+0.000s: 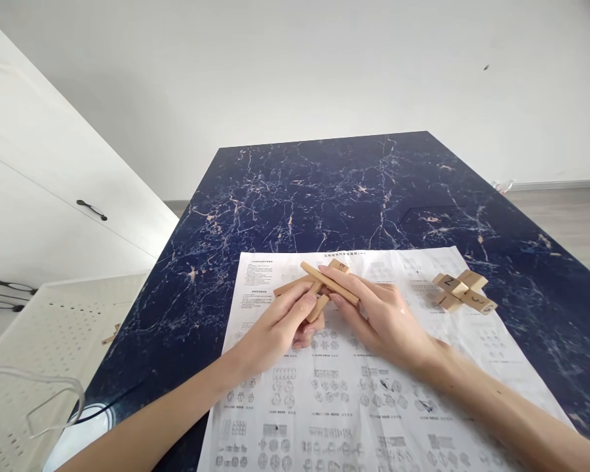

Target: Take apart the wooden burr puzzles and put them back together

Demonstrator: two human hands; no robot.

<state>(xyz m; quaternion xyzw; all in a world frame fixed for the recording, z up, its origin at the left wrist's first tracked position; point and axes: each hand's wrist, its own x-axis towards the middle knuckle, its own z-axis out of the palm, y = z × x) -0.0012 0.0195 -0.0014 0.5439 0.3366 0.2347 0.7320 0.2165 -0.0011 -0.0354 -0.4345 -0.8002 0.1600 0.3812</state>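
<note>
Both hands meet over a printed instruction sheet point(358, 406) with rows of small diagrams. My left hand point(290, 318) is closed around several wooden puzzle pieces point(318, 307), its thumb pressing from above. My right hand point(373, 308) pinches a long wooden stick point(337, 285) that slants across those pieces. Just behind the right fingers shows the end of a lettered wooden piece point(340, 265). How the pieces touch one another is partly hidden by the fingers. To the right, an interlocked wooden block puzzle point(459, 290) with marked faces rests on the sheet, apart from both hands.
The sheet lies on a dark blue marble-patterned table point(305, 190). At the left are a white cabinet point(78, 170) with black handles and a perforated cream surface point(44, 334) with a clear cable point(54, 377). A pale wall point(324, 72) rises behind the table.
</note>
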